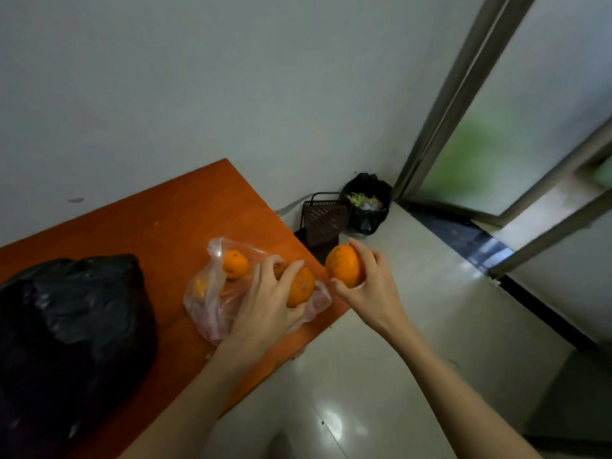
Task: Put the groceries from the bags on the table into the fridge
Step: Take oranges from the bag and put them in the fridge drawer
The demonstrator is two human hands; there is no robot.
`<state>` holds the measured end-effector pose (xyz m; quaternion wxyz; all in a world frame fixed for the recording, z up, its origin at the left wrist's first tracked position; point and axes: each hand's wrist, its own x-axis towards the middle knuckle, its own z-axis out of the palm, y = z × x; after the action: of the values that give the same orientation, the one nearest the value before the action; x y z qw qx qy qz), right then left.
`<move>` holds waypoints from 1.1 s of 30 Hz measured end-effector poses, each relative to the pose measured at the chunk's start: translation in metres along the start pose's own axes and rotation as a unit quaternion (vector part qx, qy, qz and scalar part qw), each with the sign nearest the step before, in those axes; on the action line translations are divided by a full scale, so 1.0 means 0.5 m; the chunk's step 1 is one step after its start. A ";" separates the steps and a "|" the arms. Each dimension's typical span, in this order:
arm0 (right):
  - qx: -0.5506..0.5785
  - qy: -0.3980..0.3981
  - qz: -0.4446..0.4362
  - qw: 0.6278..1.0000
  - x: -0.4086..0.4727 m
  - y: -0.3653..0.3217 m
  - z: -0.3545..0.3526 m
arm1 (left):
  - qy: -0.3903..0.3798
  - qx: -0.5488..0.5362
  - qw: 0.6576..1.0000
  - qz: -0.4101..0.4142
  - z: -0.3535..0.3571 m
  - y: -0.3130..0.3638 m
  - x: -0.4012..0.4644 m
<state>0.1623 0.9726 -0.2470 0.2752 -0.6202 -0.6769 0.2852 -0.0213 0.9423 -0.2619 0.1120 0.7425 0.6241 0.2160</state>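
A clear plastic bag (pixel 212 309) lies open on the orange table (pixel 159 220) near its right edge. My left hand (pixel 265 303) grips an orange (pixel 301 288) at the bag's mouth. Another orange (pixel 234 264) sits inside the bag at the back, and a further one (pixel 199 288) shows dimly through the plastic on the left. My right hand (pixel 367 283) holds a separate orange (pixel 344 266) in the air just past the table's right edge. A large black bag (pixel 69 329) stands on the table's left part. No fridge is in view.
Past the table's far corner, a brown slatted basket (pixel 326 220) and a black-lined bin (pixel 366 207) with scraps stand on the floor by the wall. A frosted glass door with a metal frame (pixel 463 91) fills the right side. Pale glossy floor tiles (pixel 397 342) spread below.
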 end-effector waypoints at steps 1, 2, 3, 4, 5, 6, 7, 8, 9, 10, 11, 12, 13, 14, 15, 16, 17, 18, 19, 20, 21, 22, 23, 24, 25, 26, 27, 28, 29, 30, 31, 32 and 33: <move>-0.001 0.015 0.007 1.000 -0.019 0.008 -0.031 | 0.000 -0.009 1.000 0.019 -0.004 0.025 0.004; 0.000 0.031 0.012 0.999 -0.039 0.017 -0.062 | 0.002 -0.012 0.999 0.040 -0.005 0.053 0.006; -0.001 0.047 0.018 0.999 -0.063 0.028 -0.094 | -0.001 -0.013 0.998 0.063 -0.005 0.084 0.009; -0.003 0.066 0.023 0.998 -0.089 0.040 -0.128 | -0.008 -0.013 0.996 0.089 -0.002 0.118 0.009; -0.007 0.084 0.030 0.996 -0.119 0.054 -0.162 | -0.012 -0.016 0.993 0.119 0.003 0.154 0.007; -0.009 0.099 0.038 0.994 -0.152 0.071 -0.196 | -0.018 -0.022 0.989 0.143 0.012 0.193 0.002; -0.007 0.113 0.047 0.992 -0.188 0.089 -0.230 | -0.024 -0.029 0.986 0.163 0.020 0.235 -0.005; -0.006 0.125 0.057 0.990 -0.227 0.108 -0.264 | -0.030 -0.032 0.982 0.184 0.030 0.280 -0.016; -0.007 0.139 0.064 0.988 -0.270 0.127 -0.298 | -0.035 -0.038 0.977 0.206 0.039 0.328 -0.030; -0.010 0.156 0.072 0.985 -0.315 0.146 -0.333 | -0.043 -0.050 0.972 0.224 0.047 0.378 -0.048; -0.013 0.173 0.081 0.981 -0.362 0.165 -0.366 | -0.057 -0.063 0.967 0.239 0.058 0.428 -0.068; -0.015 0.191 0.092 0.977 -0.413 0.184 -0.401 | -0.069 -0.075 0.962 0.255 0.072 0.479 -0.092; -0.013 0.210 0.104 0.972 -0.465 0.202 -0.436 | -0.077 -0.087 0.956 0.271 0.088 0.529 -0.117; -0.010 0.230 0.115 0.966 -0.517 0.219 -0.470 | -0.084 -0.099 0.949 0.286 0.105 0.577 -0.142; -0.009 0.253 0.123 0.960 -0.569 0.237 -0.504 | -0.090 -0.113 0.943 0.301 0.123 0.627 -0.169; -0.014 0.276 0.131 0.952 -0.621 0.257 -0.537 | -0.096 -0.126 0.936 0.314 0.141 0.675 -0.196; -0.022 0.298 0.142 0.944 -0.673 0.275 -0.566 | -0.103 -0.136 0.930 0.326 0.159 0.721 -0.223; -0.030 0.316 0.156 0.935 -0.724 0.292 -0.593 | -0.113 -0.145 0.922 0.340 0.175 0.766 -0.250; -0.039 0.329 0.168 0.928 -0.774 0.308 -0.617 | -0.125 -0.151 0.914 0.356 0.190 0.811 -0.277; -0.047 0.340 0.179 0.922 -0.824 0.323 -0.641 | -0.136 -0.159 0.904 0.373 0.204 0.855 -0.303; -0.057 0.351 0.189 0.916 -0.871 0.337 -0.662 | -0.148 -0.167 0.894 0.388 0.216 0.898 -0.326; -0.066 0.363 0.199 0.908 -0.915 0.351 -0.683 | -0.160 -0.175 0.885 0.401 0.228 0.941 -0.347; -0.075 0.379 0.211 0.898 -0.956 0.365 -0.704 | -0.173 -0.183 0.875 0.413 0.238 0.984 -0.366; -0.084 0.397 0.224 0.886 -0.995 0.381 -0.725 | -0.187 -0.191 0.865 0.426 0.249 1.029 -0.384; -0.091 0.415 0.234 0.874 -1.030 0.394 -0.745 | -0.201 -0.197 0.854 0.437 0.257 1.070 -0.400; -0.096 0.432 0.245 0.863 -1.063 0.408 -0.765 | -0.209 -0.204 0.844 0.450 0.265 1.110 -0.415; -0.100 0.447 0.256 0.851 -1.094 0.421 -0.785 | -0.212 -0.212 0.834 0.464 0.274 1.150 -0.429; -0.104 0.461 0.266 0.840 -1.122 0.433 -0.805 | -0.213 -0.220 0.824 0.477 0.282 1.189 -0.442; -0.109 0.471 0.275 0.831 -1.147 0.444 -0.824 | -0.217 -0.227 0.814 0.489 0.289 1.226 -0.453; -0.116 0.480 0.282 0.823 -1.170 0.455 -0.844 | -0.222 -0.233 0.803 0.501 0.296 1.264 -0.464; -0.123 0.490 0.287 0.814 -1.190 0.466 -0.864 | -0.223 -0.240 0.792 0.515 0.302 1.302 -0.473; -0.132 0.501 0.289 0.805 -1.206 0.478 -0.885 | -0.219 -0.246 0.782 0.529 0.309 1.339 -0.480; -0.143 0.511 0.290 0.797 -1.221 0.490 -0.906 | -0.214 -0.253 0.773 0.541 0.315 1.375 -0.487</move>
<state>0.7068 0.4010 -0.1259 0.3936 -0.8754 -0.2598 -0.1064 0.6241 0.5867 -0.1453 0.2913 0.9295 0.0014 0.2262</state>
